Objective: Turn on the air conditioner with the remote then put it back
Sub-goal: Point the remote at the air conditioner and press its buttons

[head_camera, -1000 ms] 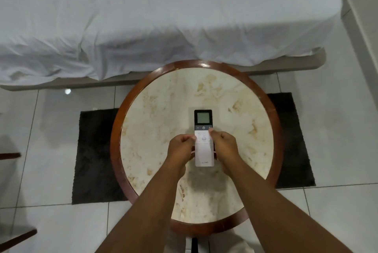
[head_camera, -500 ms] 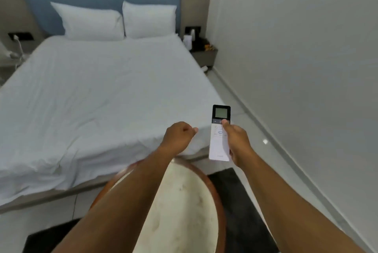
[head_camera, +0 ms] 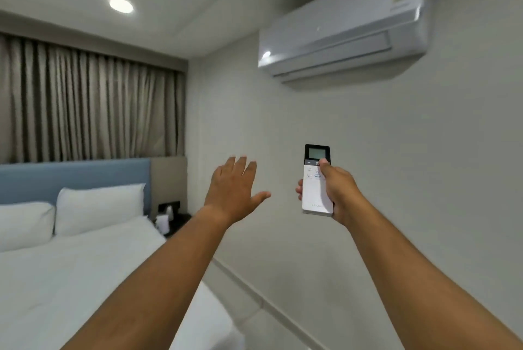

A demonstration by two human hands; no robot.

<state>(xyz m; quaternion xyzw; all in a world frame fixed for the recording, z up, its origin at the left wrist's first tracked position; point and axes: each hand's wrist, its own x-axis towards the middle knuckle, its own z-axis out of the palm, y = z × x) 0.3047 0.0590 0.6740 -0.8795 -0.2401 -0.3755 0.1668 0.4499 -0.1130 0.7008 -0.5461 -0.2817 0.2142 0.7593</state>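
At far left we see a bed (head_camera: 85,279) with white sheets, two white pillows (head_camera: 99,205) propped against a blue headboard (head_camera: 73,177), and pleated beige curtains (head_camera: 85,100) above it under a round ceiling light (head_camera: 121,5). A small bedside stand (head_camera: 172,220) with a few blurred items sits in the corner between the bed and the wall. Moving toward centre, our left hand (head_camera: 232,194) is raised in the air with its fingers spread and its thumb out to the side, holding nothing and apart from the remote. Just to its right, our right hand (head_camera: 336,191) is wrapped around the lower body of the white remote (head_camera: 315,179), held upright in front of the pale wall (head_camera: 410,165), with fingertips showing on its left edge and the thumb (head_camera: 324,165) pressed on the buttons just under the dark display. The small screen at the top of the remote faces us, though we cannot read it. High at upper right, the white air conditioner (head_camera: 345,29) is mounted on the wall near the ceiling, with a sticker on its right end.
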